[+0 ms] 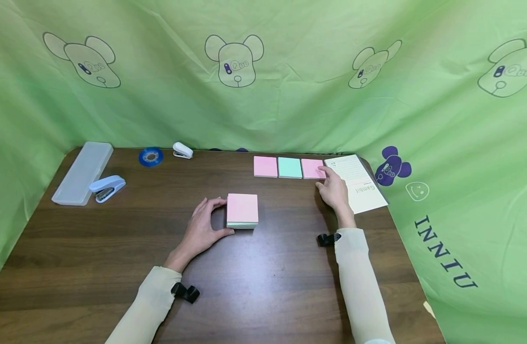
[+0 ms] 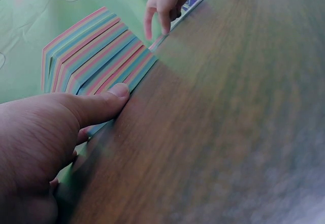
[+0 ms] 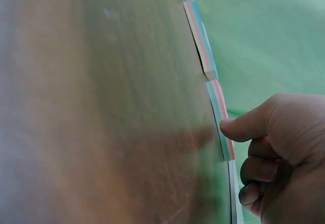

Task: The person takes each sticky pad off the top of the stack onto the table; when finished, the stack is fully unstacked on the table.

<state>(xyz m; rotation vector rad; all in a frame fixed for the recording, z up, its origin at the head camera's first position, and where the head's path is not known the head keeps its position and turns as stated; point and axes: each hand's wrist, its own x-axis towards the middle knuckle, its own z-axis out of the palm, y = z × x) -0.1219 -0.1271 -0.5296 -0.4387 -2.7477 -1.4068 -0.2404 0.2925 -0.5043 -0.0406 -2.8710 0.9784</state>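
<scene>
In the middle of the table stands a thick stack of sticky notes point(image 1: 242, 208), pink on top with many coloured layers along its side point(image 2: 109, 56). My left hand point(image 1: 202, 231) holds its left side, the thumb on the front face and the fingers toward the back. Along the far edge lie three thin sticky note pads in a row: a pink pad point(image 1: 265, 166), a mint pad point(image 1: 290, 167) and another pink pad point(image 1: 312, 168). My right hand point(image 1: 334, 190) pinches the right-hand pink pad, index finger over its right part and thumb at its front edge point(image 3: 220, 117).
A lined notepad point(image 1: 359, 184) lies right of the pads, close to the right hand. At the far left are a translucent case point(image 1: 80, 174), a light blue stapler point(image 1: 107, 188), a blue tape roll point(image 1: 150, 156) and a small white stapler point(image 1: 183, 150). A green curtain point(image 1: 289, 110) hangs behind.
</scene>
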